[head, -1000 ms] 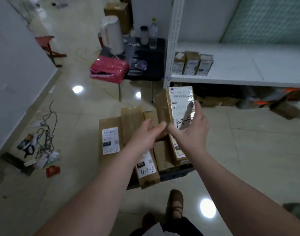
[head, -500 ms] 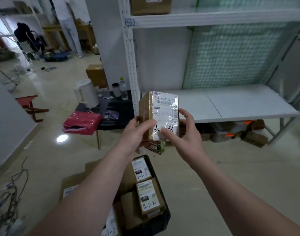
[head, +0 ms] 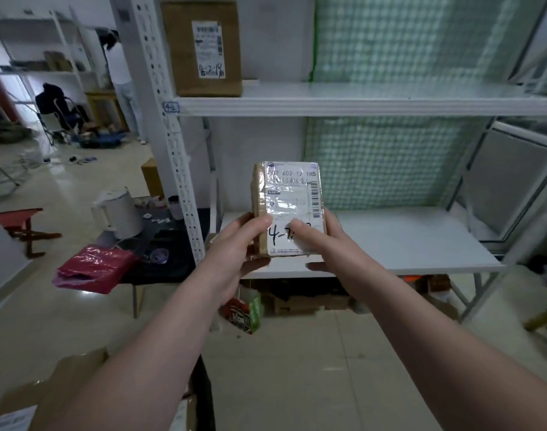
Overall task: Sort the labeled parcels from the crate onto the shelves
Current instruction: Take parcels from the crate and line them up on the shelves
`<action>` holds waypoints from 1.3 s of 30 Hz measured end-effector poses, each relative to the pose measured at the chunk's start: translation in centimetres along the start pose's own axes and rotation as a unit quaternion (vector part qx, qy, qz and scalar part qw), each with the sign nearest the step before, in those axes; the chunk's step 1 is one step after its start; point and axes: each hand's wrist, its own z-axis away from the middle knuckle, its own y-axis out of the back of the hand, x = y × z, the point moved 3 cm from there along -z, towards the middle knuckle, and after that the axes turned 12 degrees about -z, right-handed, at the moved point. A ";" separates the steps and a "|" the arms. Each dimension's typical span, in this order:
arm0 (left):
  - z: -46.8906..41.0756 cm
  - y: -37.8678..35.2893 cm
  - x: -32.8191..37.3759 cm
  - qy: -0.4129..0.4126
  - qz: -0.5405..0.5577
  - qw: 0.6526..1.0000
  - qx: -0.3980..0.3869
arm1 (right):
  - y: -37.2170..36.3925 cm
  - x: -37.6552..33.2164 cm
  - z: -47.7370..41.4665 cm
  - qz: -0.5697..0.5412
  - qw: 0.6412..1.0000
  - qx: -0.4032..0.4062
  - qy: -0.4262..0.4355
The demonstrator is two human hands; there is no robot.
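I hold a small brown parcel upright in front of the white shelving, its white label facing me with a handwritten code starting "4-". My left hand grips its lower left side and my right hand grips its lower right, the thumb over part of the code. Above, the upper shelf, tagged "4-2" at its left end, carries a taller brown parcel marked "4-2-18". The lower shelf lies just behind the held parcel. The crate's parcels show at the bottom left corner.
A white perforated shelf post stands left of the parcel. Left of it, a dark low table holds a white kettle and a red bag. Boxes and a snack bag lie under the lower shelf. A person stands far back.
The parcel came up out of the crate and rose to shelf height. My view lifted from the floor to the shelves, and my left hand went from touching the parcel to gripping it.
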 end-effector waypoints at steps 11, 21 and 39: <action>-6.9 -2.3 5.3 -0.072 -0.007 0.996 0.048 | 4.0 -4.1 -5.6 -0.033 0.998 0.020 0.041; -16.4 1.3 9.8 -0.166 -0.135 0.975 0.064 | 4.6 -8.2 -17.7 -0.006 0.994 0.036 0.106; -34.0 11.3 13.3 -0.198 -0.458 0.850 0.170 | 4.2 -11.5 -41.0 -0.013 0.983 0.059 0.171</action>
